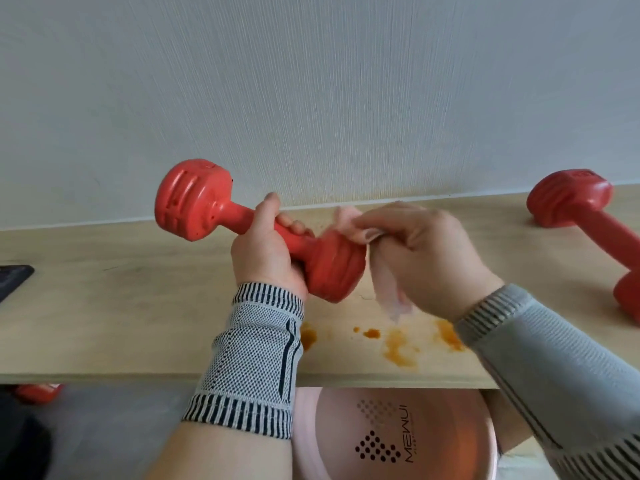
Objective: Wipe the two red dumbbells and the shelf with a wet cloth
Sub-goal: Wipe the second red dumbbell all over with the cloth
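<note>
Wiping first red dumbbell: left hand curled round handle, right hand pinching pink cloth at near head (stained shelf pending); next, turning it.

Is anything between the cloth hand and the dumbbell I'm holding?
Nothing visible: the right hand presses the pink cloth straight onto the near head of the held dumbbell, gripped by the left hand.

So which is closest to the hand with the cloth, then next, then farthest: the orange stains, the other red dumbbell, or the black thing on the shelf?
From the right hand, in the head view:
1. Orange stains, on the shelf just below that hand.
2. Second dumbbell, lying at the shelf's right end.
3. Black thing, at the far left edge, past the left hand.
</note>
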The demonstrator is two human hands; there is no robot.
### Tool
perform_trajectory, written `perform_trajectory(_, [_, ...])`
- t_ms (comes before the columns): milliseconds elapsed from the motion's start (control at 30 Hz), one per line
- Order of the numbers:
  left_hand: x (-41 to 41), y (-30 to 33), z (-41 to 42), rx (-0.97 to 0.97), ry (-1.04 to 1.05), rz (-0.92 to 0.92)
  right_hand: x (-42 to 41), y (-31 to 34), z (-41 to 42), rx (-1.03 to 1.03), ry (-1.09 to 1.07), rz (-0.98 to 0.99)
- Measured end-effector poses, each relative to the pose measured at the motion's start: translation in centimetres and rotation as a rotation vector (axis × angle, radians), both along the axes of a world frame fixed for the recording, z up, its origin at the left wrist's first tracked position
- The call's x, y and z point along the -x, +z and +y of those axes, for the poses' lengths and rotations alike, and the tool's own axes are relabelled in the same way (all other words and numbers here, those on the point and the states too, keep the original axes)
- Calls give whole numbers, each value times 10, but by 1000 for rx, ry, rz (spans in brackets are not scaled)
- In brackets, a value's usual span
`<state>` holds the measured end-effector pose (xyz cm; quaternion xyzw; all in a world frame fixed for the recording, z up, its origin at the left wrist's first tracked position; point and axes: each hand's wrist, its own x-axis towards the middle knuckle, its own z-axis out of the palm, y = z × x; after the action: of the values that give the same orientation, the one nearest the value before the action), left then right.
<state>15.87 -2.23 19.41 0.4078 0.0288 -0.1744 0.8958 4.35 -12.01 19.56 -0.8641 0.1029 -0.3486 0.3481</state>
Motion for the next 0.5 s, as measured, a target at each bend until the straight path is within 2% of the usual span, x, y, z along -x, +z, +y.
perform_trajectory(67, [3, 4, 0, 71, -36, -19, 5, 8, -13, -290, -29, 40])
perform_trajectory(133, [4, 6, 1, 124, -66, -37, 12, 16, -19, -401, 4, -53])
perform_trajectory(167, [3, 5, 1, 135, -73, -46, 12, 20, -16, -367, 38, -78])
perform_trajectory(300, [1, 1, 1, 129, -74, -38, 7, 13, 0, 42, 131, -34])
perform_trajectory(500, [6, 1, 2, 166, -120, 93, 4, 4, -20, 18, -23, 114])
